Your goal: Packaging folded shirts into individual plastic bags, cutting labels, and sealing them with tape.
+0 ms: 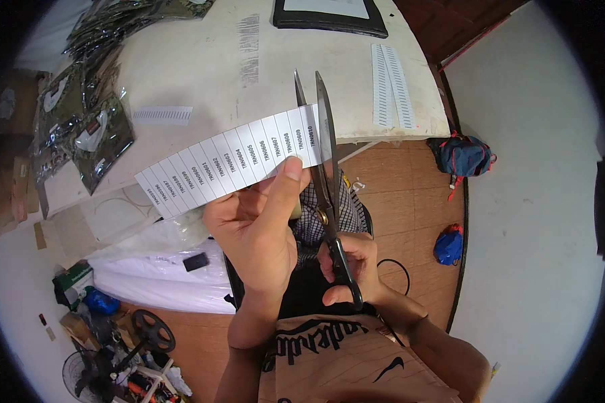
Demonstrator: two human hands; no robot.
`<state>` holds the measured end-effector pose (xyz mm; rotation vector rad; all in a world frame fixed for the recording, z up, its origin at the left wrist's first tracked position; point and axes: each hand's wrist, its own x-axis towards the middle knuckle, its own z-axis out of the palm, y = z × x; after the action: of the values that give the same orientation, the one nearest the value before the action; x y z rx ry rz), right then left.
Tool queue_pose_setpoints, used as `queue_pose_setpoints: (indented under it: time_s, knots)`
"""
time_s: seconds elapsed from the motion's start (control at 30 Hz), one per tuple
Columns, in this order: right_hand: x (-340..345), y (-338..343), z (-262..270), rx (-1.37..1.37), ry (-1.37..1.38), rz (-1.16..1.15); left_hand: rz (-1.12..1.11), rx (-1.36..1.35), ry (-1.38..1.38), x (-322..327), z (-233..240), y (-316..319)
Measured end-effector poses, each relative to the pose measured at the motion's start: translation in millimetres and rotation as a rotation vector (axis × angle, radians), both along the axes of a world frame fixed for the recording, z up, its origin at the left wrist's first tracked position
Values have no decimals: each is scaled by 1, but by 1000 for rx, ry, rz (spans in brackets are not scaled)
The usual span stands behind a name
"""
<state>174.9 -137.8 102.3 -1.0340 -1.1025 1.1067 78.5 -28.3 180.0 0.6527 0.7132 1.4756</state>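
My left hand (262, 221) pinches a white paper strip (232, 158) between thumb and fingers. Thin lines divide the strip into narrow printed labels, and it slants up to the right in front of the table edge. My right hand (353, 264) grips the black handles of a pair of scissors (327, 201). The scissors point away from me with their blades apart. At the strip's right end, the paper lies between the blades, one blade running along its edge.
On the white table (196, 65) lie a short label strip (163, 115), two long label strips (392, 85), a black-framed board (330, 17) and plastic-wrapped camouflage garments (103, 143). A phone (196, 262) rests on white wrapped material at left. A backpack (464, 155) sits by the wall.
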Motion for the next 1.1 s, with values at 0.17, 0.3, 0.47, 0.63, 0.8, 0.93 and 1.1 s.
queue_pose_setpoints:
  time_s: [0.17,0.3,0.47,0.63,0.8,0.93,1.1]
  knots:
    - [1,0,-1,-6,-19,4,-35,36,-8,-3,-4,1]
    - [1,0,-1,-6,0,4,-7,-7,-1,2,2,1]
    - [0,0,0,-8,-10,-18,-21,9,-13,0,-2,2]
    - [0,-1,-2,-18,-37,-19,-14,-7,10,0,-1,2]
    - [0,0,0,-24,-30,-28,-29,24,-13,-1,-3,3]
    - [0,0,-1,-29,-30,-32,-39,36,-14,-2,-5,3]
    - [3,0,2,-74,-40,-15,-18,25,-7,0,-5,4]
